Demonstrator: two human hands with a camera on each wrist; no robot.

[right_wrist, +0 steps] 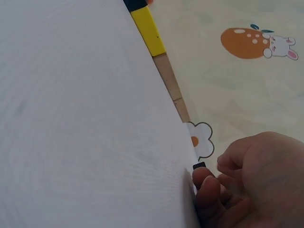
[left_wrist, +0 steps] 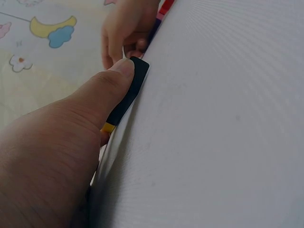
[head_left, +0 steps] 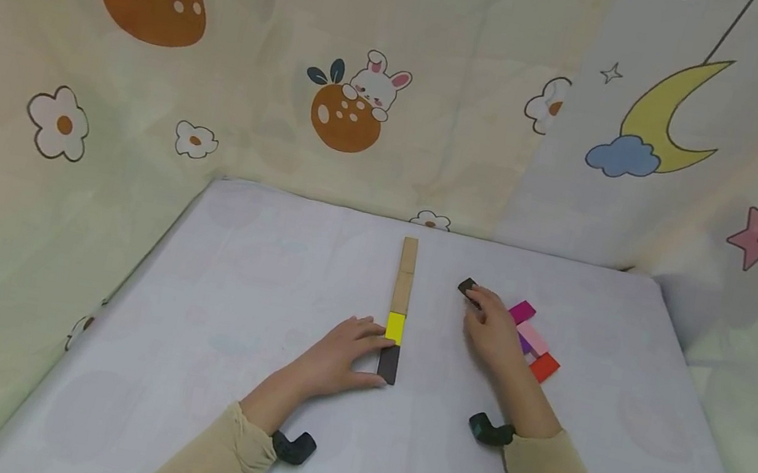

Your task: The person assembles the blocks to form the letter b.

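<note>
Your left hand (head_left: 341, 357) rests with relaxed fingers against the black block (head_left: 388, 363) at the near end of the wooden strip (head_left: 405, 277). Right of that strip, your right hand (head_left: 495, 331) pinches a dark block (head_left: 467, 288); placing it on the strip probably needs careful alignment beyond the yellow block (head_left: 395, 327).

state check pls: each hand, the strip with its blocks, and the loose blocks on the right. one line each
left hand: on the table, fingers touching the black block, thumb at its near end
black block: flat, at near end of wooden strip
yellow block: flat, in line with it, just beyond
wooden strip: flat, far part bare
right hand: pinches small dark block
small dark block: at its fingertips
pink, purple and red blocks: loose cluster, flat on table
</note>
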